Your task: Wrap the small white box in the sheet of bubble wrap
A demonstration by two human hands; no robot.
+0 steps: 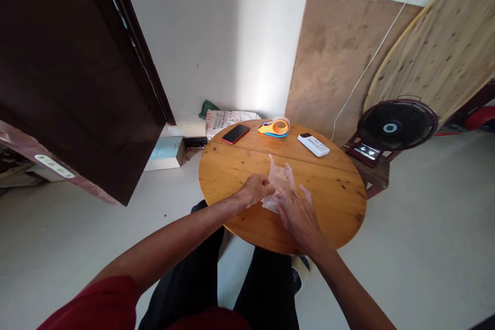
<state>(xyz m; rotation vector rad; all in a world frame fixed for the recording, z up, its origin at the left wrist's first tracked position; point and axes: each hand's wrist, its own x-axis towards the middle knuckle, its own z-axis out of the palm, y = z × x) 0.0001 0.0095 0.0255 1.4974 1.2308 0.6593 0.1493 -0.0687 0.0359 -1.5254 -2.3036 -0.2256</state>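
A crumpled, thin translucent plastic bag [282, 176] lies on the round wooden table [232, 165], its upper end sticking up in a ragged peak. My left hand [255, 189] is closed on the bag's left side, fingers curled. From the right, my right hand [299, 214] reaches over the lower part of the bag. Its thumb and nearer fingers close on the plastic, while an outer finger stands apart. Those fingertips are partly hidden in the folds.
Toward the table's far side lie a red-edged phone [235, 134], an orange tape dispenser [274, 127] and a white power bank-like device [313, 144]. A black fan [398, 126] stands on a stool at the right. A dark door [77, 62] is at the left.
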